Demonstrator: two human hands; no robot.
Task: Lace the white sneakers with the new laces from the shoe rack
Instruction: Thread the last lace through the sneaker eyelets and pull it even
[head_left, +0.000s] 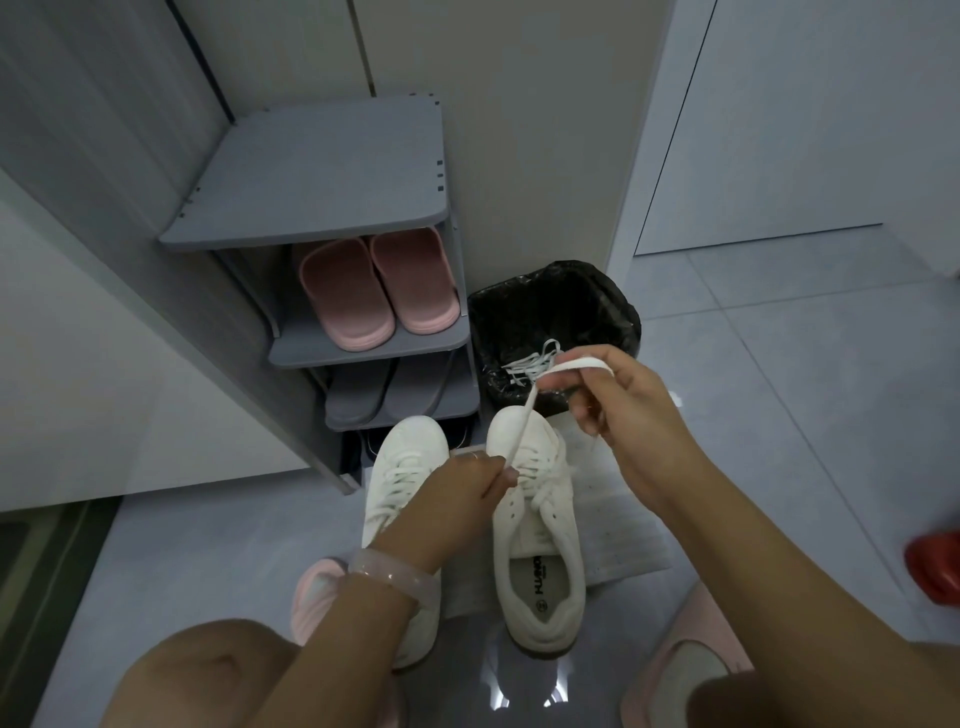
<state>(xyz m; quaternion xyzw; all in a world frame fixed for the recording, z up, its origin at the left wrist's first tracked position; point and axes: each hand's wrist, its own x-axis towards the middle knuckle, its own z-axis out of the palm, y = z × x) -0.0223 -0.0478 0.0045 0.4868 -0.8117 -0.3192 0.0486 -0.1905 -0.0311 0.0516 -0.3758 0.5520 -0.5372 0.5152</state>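
Head view. Two white sneakers stand side by side on the floor just in front of the grey rack (311, 171), toes toward it. The left shoe (402, 499) already looks laced. The right shoe (537, 525) is laced over its lower eyelets, and a flat white lace (524, 415) runs taut from its eyelets up to the hands.

The left hand (462, 493) pinches the lace close above the right shoe's tongue, thumb and forefinger closed on it. The right hand (618, 400), raised higher and on the bin's side of that shoe, has its fingers curled round the upper run of the lace, which loops over its forefinger. A black-lined bin (602, 306) stands just beside the rack, and a tangle of laces (530, 364), probably the discarded ones, lies in it.

Risks, as I judge them:
- The right hand holds the lace right above the open bin; a slack grip could drop the free end among the laces there, and the two could be confused.
- The lace is flat, and the loop over the forefinger could carry a twist into the next eyelet.
- A hard pull could tug the lace through the lower eyelets and leave the two ends uneven, or tip the light shoe off its sole.
- The lace tip is not visible, so I cannot tell which eyelet it is meant for.
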